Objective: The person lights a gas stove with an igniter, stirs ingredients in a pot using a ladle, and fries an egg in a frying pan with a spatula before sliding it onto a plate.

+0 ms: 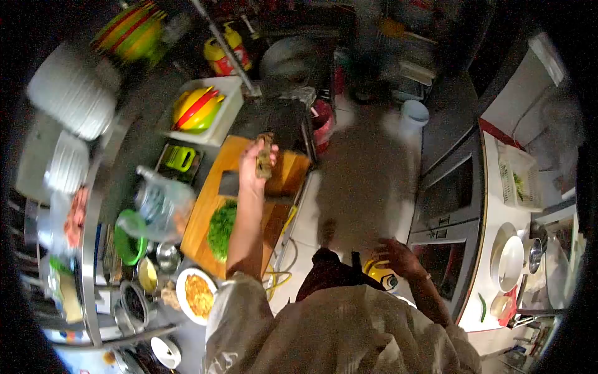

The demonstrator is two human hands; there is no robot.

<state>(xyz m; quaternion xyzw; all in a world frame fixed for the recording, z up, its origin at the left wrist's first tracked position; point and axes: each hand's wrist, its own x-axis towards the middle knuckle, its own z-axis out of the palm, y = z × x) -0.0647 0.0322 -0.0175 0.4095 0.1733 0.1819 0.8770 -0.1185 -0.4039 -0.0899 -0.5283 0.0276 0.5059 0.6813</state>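
Observation:
My left hand is closed around a brown, mottled, elongated thing whose kind I cannot make out. It is held over the far part of a wooden cutting board. A flat dark grey rectangular blade, like a cleaver's, shows on the board beside my wrist, partly covered by my forearm. Chopped green leaves are heaped on the near half of the board. My right hand hangs low at my right side over the floor, fingers apart, holding nothing.
Left of the board are a plate of yellow-orange food, a green bowl, a plastic bag and a white bin. Stacked white plates stand on the shelf. A right-hand counter carries a basket and white bowl.

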